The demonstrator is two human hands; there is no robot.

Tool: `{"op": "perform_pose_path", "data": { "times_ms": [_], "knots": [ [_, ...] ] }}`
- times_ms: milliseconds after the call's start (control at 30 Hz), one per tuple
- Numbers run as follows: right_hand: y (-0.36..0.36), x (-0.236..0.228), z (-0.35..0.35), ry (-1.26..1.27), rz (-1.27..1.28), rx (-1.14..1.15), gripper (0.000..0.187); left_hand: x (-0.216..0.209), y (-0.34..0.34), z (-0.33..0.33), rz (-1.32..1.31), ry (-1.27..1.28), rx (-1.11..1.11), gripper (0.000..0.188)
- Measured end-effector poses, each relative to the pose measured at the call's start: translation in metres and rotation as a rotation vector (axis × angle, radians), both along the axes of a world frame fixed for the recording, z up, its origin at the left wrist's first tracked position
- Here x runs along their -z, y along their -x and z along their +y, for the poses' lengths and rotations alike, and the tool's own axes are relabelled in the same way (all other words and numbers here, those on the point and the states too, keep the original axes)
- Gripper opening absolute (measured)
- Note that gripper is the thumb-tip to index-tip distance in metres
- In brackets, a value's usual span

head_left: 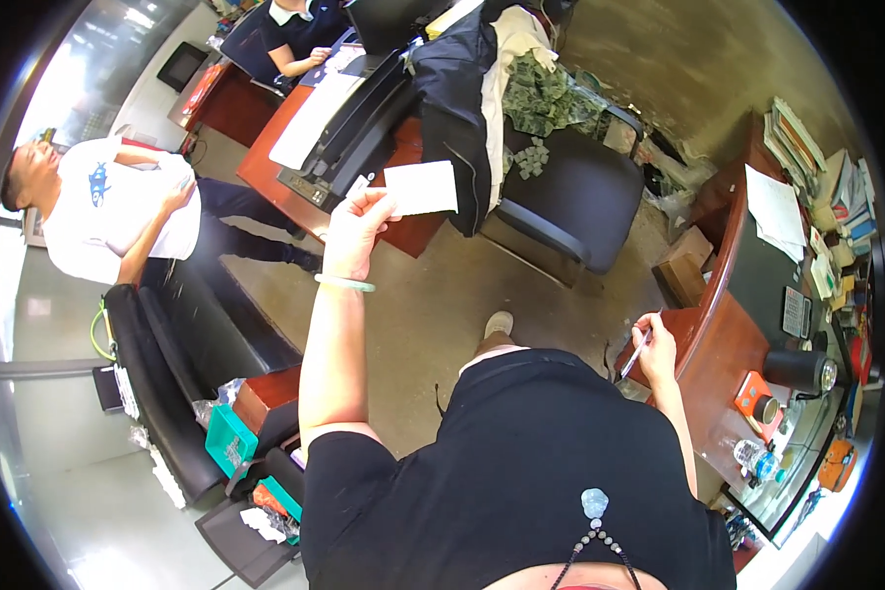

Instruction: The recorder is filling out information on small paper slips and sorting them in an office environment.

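My left arm reaches forward, and my left hand (361, 218) is closed on a small white sheet of paper (421, 188), pinched at its left edge. The sheet is held up in front of a dark jacket (454, 103) draped by the desk. Lower right, my right hand (656, 352) is closed round a slim pen (635, 356), its tip slanting down to the left. That hand is beside the curved edge of a reddish wooden desk (715, 344).
A black chair (575, 192) stands ahead with camouflage cloth (546, 96) on it. A person in a white shirt (118, 206) stands by a black sofa (182, 393) at left; another sits at the far desk (275, 138). Cardboard boxes (685, 265) lie under the right desk.
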State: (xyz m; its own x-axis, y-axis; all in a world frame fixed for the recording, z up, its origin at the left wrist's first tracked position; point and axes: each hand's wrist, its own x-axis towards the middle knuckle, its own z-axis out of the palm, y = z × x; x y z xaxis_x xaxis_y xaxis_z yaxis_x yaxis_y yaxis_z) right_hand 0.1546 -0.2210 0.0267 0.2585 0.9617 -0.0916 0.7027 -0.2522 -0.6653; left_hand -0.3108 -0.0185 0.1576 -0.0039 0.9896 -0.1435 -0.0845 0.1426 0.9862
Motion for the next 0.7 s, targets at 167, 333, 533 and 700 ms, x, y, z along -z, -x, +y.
{"op": "perform_pose_path", "data": {
  "times_ms": [167,333,533,700],
  "knots": [
    [0.007,0.004,0.016,-0.03,-0.008,-0.032,0.018,0.006,0.015,-0.002,-0.058,0.068,-0.074,0.012],
    [0.015,0.003,0.036,0.016,-0.018,-0.092,0.016,0.01,0.038,-0.009,-0.101,0.082,-0.182,0.015],
    [0.017,0.016,0.048,-0.081,0.003,-0.231,0.014,0.037,0.079,-0.025,-0.185,0.099,-0.357,0.015],
    [0.022,0.026,0.057,-0.07,0.002,-0.214,0.019,0.087,0.132,-0.037,-0.474,0.215,-0.566,0.011]
  ]
}}
